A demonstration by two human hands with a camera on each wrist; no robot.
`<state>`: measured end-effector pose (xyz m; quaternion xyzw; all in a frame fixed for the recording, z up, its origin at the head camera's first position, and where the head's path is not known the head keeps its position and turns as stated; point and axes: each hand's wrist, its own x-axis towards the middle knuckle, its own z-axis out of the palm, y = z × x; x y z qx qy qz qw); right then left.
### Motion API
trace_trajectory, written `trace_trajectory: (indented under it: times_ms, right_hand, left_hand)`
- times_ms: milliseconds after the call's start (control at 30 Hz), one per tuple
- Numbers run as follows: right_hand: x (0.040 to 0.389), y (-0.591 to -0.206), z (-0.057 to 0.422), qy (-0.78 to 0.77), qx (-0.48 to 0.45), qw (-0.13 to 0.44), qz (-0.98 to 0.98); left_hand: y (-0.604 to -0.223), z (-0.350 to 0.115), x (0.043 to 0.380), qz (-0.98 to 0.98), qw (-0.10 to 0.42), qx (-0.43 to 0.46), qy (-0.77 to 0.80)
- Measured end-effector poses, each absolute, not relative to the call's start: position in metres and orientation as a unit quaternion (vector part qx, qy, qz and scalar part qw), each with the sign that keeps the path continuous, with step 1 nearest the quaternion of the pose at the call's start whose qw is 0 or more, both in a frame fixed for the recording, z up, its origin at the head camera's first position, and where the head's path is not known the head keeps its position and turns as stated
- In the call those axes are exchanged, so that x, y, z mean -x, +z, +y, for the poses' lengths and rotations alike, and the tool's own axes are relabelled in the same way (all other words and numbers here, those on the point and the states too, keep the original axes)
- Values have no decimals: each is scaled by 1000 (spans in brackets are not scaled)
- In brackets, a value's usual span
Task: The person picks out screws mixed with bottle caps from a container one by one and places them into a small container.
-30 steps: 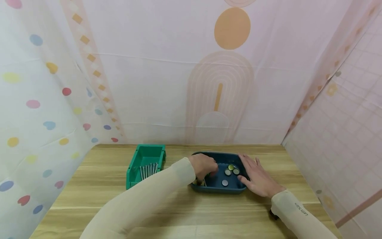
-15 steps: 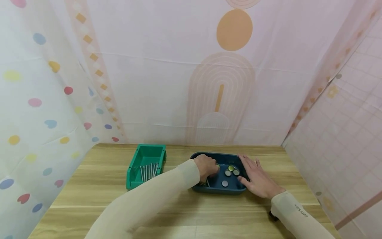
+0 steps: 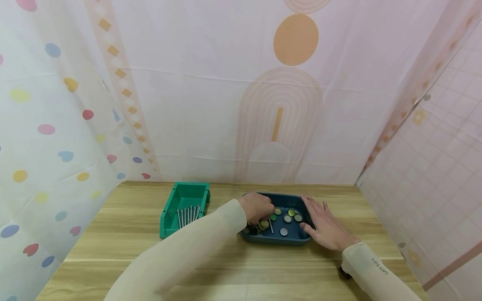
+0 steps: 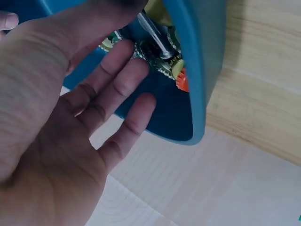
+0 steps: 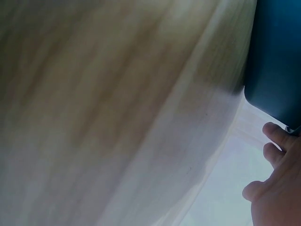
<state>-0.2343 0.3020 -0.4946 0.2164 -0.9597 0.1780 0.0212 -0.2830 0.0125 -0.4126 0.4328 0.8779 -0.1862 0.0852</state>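
In the head view my left hand (image 3: 257, 207) reaches down into the left end of a dark blue tray (image 3: 286, 241). The left wrist view shows three slack fingers of this hand (image 4: 94, 103) over bottle caps and a bolt (image 4: 154, 35). Thumb and index tips are hidden, so I cannot see whether they pinch anything. An orange bottle cap (image 4: 182, 80) lies against the tray wall. My right hand (image 3: 325, 225) rests on the tray's right rim with its fingers outstretched. A bolt (image 3: 271, 225) and several bottle caps, including a silver one (image 3: 284, 231), lie in the tray.
A green bin (image 3: 188, 191) with several bolts (image 3: 188, 214) inside stands to the left of the tray. Both are on a wooden table (image 3: 233, 271). A patterned cloth (image 3: 196, 104) hangs behind the table's far edge, with more cloth at both sides.
My left hand shifted a little right, then back left. Bottle caps and a bolt that it covered now show to its right in the tray. My right hand stays on the rim.
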Motion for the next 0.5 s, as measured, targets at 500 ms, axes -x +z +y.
trace_trajectory:
  times_ms: [500]
  right_hand:
    - [233,-496,304,186,-216,14,-958]
  left_hand:
    - [-423,19,283,873,120,-435,-185]
